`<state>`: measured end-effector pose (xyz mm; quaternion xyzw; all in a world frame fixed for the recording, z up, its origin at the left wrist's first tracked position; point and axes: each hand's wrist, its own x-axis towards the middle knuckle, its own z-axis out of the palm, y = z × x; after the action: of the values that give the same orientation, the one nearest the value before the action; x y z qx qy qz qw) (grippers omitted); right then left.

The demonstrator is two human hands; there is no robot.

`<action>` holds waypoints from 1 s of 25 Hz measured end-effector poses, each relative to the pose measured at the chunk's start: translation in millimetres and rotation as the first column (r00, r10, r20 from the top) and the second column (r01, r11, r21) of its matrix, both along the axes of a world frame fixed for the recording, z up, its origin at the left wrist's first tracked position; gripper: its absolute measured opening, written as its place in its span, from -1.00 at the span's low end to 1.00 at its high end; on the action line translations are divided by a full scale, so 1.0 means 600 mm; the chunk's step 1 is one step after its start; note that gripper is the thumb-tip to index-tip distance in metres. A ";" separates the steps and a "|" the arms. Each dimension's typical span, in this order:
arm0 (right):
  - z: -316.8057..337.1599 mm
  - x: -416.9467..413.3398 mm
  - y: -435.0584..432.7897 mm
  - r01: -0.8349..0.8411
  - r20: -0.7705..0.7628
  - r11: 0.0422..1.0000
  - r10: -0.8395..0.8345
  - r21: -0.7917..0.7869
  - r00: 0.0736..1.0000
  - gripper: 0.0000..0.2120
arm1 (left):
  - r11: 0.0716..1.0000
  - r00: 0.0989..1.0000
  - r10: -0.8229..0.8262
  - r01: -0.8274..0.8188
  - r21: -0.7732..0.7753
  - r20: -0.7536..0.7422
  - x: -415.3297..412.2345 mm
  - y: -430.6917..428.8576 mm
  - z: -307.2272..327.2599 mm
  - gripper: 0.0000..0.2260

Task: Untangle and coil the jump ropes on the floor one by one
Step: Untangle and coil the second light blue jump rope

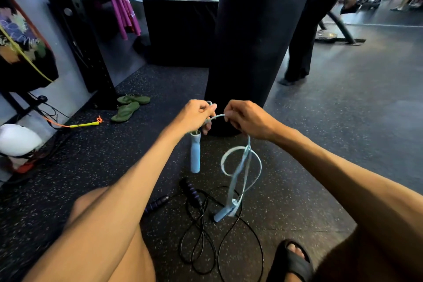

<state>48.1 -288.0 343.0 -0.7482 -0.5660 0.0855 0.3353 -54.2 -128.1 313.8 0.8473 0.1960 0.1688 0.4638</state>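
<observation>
Working the blue rope [237, 177] free looks like the step in hand, and it wants slack, not force. On the left, one blue handle [195, 155] hangs upright just under the left hand [195, 113]; letting it dangle lets any twist spin out. The short arc of cord [218, 117] between the hands is the place to feed: pass it bit by bit from right to left, laying each turn the same way, so the coil builds evenly. Below the right hand [246, 119] the cord drops into a loose loop [222, 165] that crosses itself, then runs down to the second handle [223, 213], which lies on the floor [343, 144] among the loops of the black rope [191, 190]. A sharp lift could drag that black tangle along, so the loop is better shaken open first and the lower handle raised gently.

Both arms reach forward, forearms converging, hands near each other at one height before the punching bag [251, 41]. The left hand's fingers are curled, pinching the cord just above the hanging handle; a small bight shows past its knuckles. The right hand pinches the cord between thumb and curled fingers, knuckles up. A yellow rope [84, 124] lies well apart at far left; the black rope, with purple grips, lies untouched between the person's legs.
</observation>
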 end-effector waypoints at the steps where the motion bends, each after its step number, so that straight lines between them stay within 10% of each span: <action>1: 0.003 0.007 -0.001 0.027 0.020 0.999 -0.028 0.027 0.999 -0.80 | 0.997 0.998 -0.061 0.059 -0.055 -0.025 -0.002 -0.003 0.002 -0.67; 9: -0.009 0.040 -0.006 0.125 -0.083 0.991 -0.120 0.054 0.989 -0.71 | 0.746 0.937 -0.341 0.322 -0.583 0.082 -0.006 -0.012 0.017 -0.56; 18: -0.040 0.042 -0.024 0.063 -0.507 0.971 -0.175 -0.230 0.844 -0.38 | 0.374 0.879 -0.039 0.454 -0.808 0.476 -0.017 0.019 0.038 -0.63; 25: -0.061 0.033 -0.025 -0.064 -0.459 0.882 -0.179 -0.466 0.870 -0.71 | 0.394 0.811 0.248 0.416 -0.820 0.530 -0.019 0.035 0.037 -0.70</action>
<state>68.1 -303.3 306.4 -0.7772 -0.4018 0.3952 0.2800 -65.3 -107.2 336.2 0.3644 0.0589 0.2554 0.8936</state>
